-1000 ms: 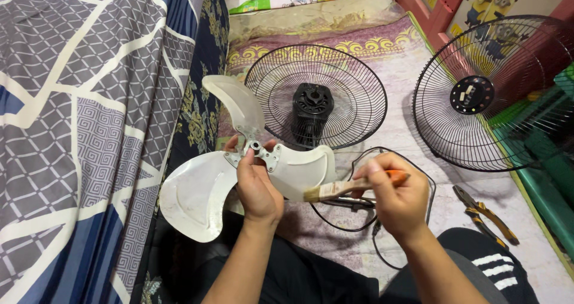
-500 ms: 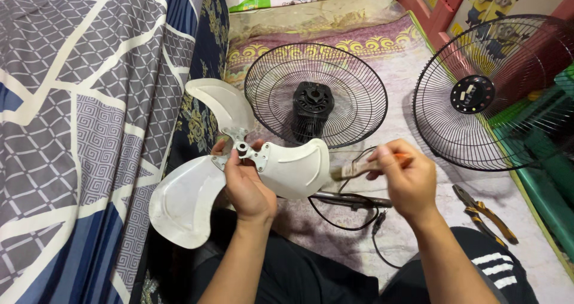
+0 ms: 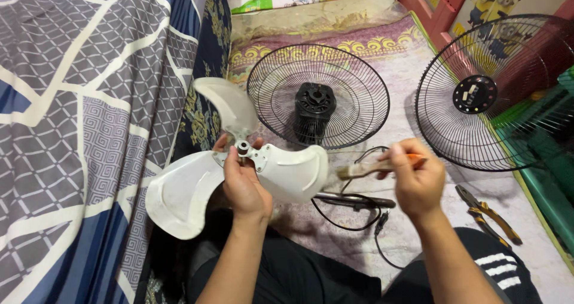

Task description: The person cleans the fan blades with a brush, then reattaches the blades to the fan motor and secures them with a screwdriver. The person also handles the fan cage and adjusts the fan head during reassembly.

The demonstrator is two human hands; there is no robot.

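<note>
Clasping the white fan blade (image 3: 239, 166) at its hub, left hand (image 3: 244, 184); right hand (image 3: 415, 181), grip closed on a paintbrush (image 3: 373, 167).

Both forearms are bare, without sleeves; the black trousers (image 3: 478, 274) carry white stripes on the right leg.

Rear grille (image 3: 353, 95) with black motor (image 3: 314, 115) lies on the floor mat (image 3: 394, 59). Front grille (image 3: 496, 95) leans at right. Pliers (image 3: 487, 213) lie near it. Black cable (image 3: 359, 217) loops centrally. Patterned mattress (image 3: 78, 112) at left.
</note>
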